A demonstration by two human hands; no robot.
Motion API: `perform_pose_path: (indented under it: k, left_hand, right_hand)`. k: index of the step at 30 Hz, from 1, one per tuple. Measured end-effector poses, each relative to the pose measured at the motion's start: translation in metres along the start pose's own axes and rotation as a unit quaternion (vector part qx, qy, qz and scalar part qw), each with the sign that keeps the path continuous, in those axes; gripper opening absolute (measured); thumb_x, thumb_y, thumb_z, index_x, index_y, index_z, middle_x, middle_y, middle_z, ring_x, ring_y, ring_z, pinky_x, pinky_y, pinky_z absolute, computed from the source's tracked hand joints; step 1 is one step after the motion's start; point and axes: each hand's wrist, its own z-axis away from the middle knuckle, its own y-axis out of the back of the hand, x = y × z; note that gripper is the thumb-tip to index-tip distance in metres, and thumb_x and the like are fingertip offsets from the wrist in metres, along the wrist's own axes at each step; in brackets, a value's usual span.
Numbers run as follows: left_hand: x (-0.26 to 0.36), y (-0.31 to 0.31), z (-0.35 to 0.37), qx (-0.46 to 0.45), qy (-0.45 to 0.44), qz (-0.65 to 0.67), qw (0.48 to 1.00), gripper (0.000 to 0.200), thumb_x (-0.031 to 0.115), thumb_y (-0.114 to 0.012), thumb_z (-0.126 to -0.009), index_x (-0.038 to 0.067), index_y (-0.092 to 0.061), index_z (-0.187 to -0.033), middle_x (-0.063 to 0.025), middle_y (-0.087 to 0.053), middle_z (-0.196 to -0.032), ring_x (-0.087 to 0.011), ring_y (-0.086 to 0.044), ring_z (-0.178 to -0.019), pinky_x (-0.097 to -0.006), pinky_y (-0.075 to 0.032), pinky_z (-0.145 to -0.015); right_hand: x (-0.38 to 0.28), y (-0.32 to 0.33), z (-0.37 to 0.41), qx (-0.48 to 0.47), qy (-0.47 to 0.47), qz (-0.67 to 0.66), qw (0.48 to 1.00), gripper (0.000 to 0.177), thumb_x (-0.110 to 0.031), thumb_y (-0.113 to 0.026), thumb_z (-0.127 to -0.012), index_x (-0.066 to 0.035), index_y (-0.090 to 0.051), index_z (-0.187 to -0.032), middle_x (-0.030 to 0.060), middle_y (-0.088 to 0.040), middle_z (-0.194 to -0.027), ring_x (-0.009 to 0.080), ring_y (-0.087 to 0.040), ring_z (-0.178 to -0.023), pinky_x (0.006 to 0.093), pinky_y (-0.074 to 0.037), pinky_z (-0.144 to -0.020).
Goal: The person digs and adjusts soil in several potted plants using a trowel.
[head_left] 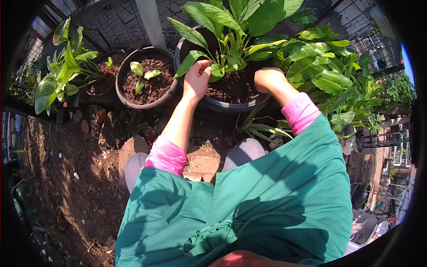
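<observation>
A large dark pot [227, 105] holds brown soil [231, 89] and a tall, broad-leaved green plant [233, 42]. My left hand [197, 81] is at the pot's left side with its fingers curled in among the low leaves. It touches or nearly touches a drooping leaf [189, 63]; whether it pinches anything is hidden. On the other side of the stems, my right hand [269, 80] is closed like a fist over the soil near the right rim. Its fingertips are turned away, so what they hold, if anything, cannot be seen.
A smaller pot [121, 84] with a young seedling [140, 75] stands to the left, and another leafy plant [66, 73] beyond it. Dense foliage [324, 66] crowds the right. Bricks [202, 162] and bare ground [58, 169] lie below; a post [150, 22] rises behind.
</observation>
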Motion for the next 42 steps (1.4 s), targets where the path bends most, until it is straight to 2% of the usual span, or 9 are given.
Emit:
perform_pose_path:
  k: [5, 11, 17, 23, 29, 32, 37, 40, 42]
  left_hand:
    - [0.0, -0.003, -0.01, 0.009, 0.012, 0.006, 1.0, 0.026, 0.011, -0.056, -0.09, 0.002, -0.062, -0.113, -0.0016, -0.062, -0.086, -0.007, -0.054, -0.076, -0.0225, -0.045, -0.072]
    - [0.008, 0.0, -0.005, -0.005, 0.025, 0.029, 0.999, 0.025, 0.01, -0.051, -0.093, 0.001, -0.061, -0.113, -0.0042, -0.064, -0.094, -0.0093, -0.059, -0.084, -0.0241, -0.047, -0.079]
    - [-0.007, -0.003, -0.007, 0.021, -0.003, 0.094, 0.995, 0.026, 0.013, -0.051, -0.091, 0.003, -0.063, -0.112, -0.0021, -0.061, -0.081, -0.0082, -0.054, -0.074, -0.0233, -0.043, -0.07]
    - [-0.005, -0.002, -0.005, 0.029, -0.002, 0.073, 0.997, 0.026, 0.013, -0.05, -0.092, 0.003, -0.063, -0.111, -0.0032, -0.062, -0.083, -0.0097, -0.056, -0.076, -0.0243, -0.045, -0.072]
    - [-0.009, -0.003, -0.018, 0.028, 0.036, 0.097, 0.994, 0.024, 0.013, -0.05, -0.091, 0.002, -0.063, -0.109, -0.0087, -0.064, -0.087, -0.0157, -0.06, -0.08, -0.0276, -0.046, -0.075]
    - [-0.002, -0.008, -0.017, 0.068, -0.081, -0.101, 0.989, 0.023, 0.01, -0.05, -0.088, 0.002, -0.064, -0.105, -0.0184, -0.065, -0.098, -0.033, -0.062, -0.09, -0.0378, -0.048, -0.08]
    - [0.007, -0.011, -0.007, 0.035, -0.071, -0.139, 0.987, 0.023, 0.012, -0.051, -0.086, 0.002, -0.065, -0.102, -0.0191, -0.065, -0.095, -0.0339, -0.062, -0.089, -0.0398, -0.048, -0.08]
    - [0.013, -0.014, -0.006, 0.031, -0.067, -0.169, 0.983, 0.023, 0.012, -0.051, -0.085, 0.002, -0.064, -0.102, -0.0181, -0.064, -0.087, -0.0341, -0.062, -0.084, -0.0409, -0.048, -0.077]
    - [0.017, -0.015, -0.004, 0.031, -0.057, -0.164, 0.984, 0.023, 0.011, -0.051, -0.085, 0.002, -0.064, -0.102, -0.0181, -0.064, -0.087, -0.0343, -0.062, -0.084, -0.041, -0.048, -0.076]
  right_hand:
    - [0.02, -0.006, -0.041, -0.003, -0.074, -0.059, 0.996, 0.028, -0.01, -0.056, -0.073, -0.006, -0.071, -0.096, 0.0138, -0.069, -0.102, 0.0316, -0.066, -0.096, 0.0392, -0.053, -0.076]
    - [0.001, 0.011, 0.001, -0.085, 0.028, 0.041, 0.995, 0.029, -0.012, -0.054, -0.077, -0.006, -0.07, -0.101, 0.016, -0.067, -0.104, 0.0347, -0.065, -0.094, 0.0406, -0.053, -0.077]
    - [-0.007, 0.007, 0.051, 0.105, 0.115, 0.002, 0.988, 0.024, -0.012, -0.058, -0.072, -0.013, -0.072, -0.092, 0.0115, -0.07, -0.088, 0.0281, -0.068, -0.087, 0.039, -0.055, -0.073]
    - [-0.013, -0.033, 0.014, 0.106, 0.1, -0.096, 0.985, 0.041, -0.014, -0.058, -0.074, -0.023, -0.067, -0.113, 0.013, -0.069, -0.091, 0.0285, -0.067, -0.09, 0.0403, -0.054, -0.076]
    - [-0.026, -0.035, 0.035, 0.196, 0.125, -0.115, 0.966, 0.027, -0.018, -0.056, -0.078, -0.017, -0.068, -0.102, 0.0137, -0.069, -0.087, 0.0319, -0.067, -0.084, 0.0432, -0.053, -0.072]
    - [-0.032, -0.05, 0.001, 0.2, 0.075, -0.173, 0.962, 0.028, -0.021, -0.052, -0.084, -0.017, -0.067, -0.107, 0.0141, -0.069, -0.09, 0.0336, -0.066, -0.086, 0.0431, -0.053, -0.074]
    - [0.017, -0.018, 0.046, 0.14, 0.079, -0.159, 0.974, 0.036, -0.024, -0.069, -0.074, -0.013, -0.067, -0.108, 0.0118, -0.069, -0.095, 0.0305, -0.065, -0.091, 0.0401, -0.052, -0.08]
    - [0.038, -0.008, 0.065, 0.117, 0.052, -0.117, 0.985, 0.032, -0.025, -0.066, -0.076, -0.013, -0.068, -0.106, 0.011, -0.069, -0.096, 0.0303, -0.066, -0.089, 0.0398, -0.052, -0.079]
    - [0.047, -0.018, 0.042, 0.196, -0.011, -0.06, 0.979, 0.025, -0.017, -0.057, -0.078, -0.01, -0.071, -0.098, 0.0144, -0.069, -0.093, 0.0299, -0.067, -0.088, 0.0396, -0.054, -0.075]
